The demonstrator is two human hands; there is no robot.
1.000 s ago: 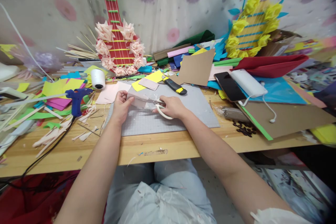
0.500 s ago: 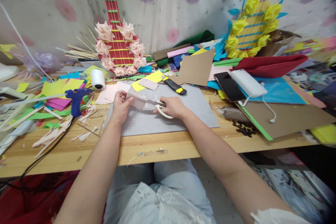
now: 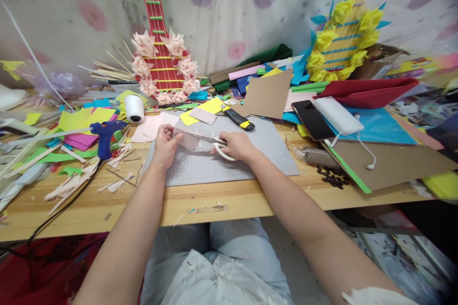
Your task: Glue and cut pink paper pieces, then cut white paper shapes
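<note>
My left hand pinches the left end of a thin, pale pink sheet, held up over the grey cutting mat. White-handled scissors are gripped in my right hand, with their blades pointing left along the sheet's upper part. Whether the blades are parted cannot be made out. Just behind the hands lie a black and yellow utility knife, a small pale pink rectangle and a yellow piece of paper.
A blue glue gun with its cable stands on the left among paper scraps. Behind are a red paper guitar and a yellow one. On the right lie a phone, a white power bank and brown cardboard.
The scissor blades have shifted slightly along the sheet and look closer together. Both hands stay in nearly the same place, and the view has moved a little.
</note>
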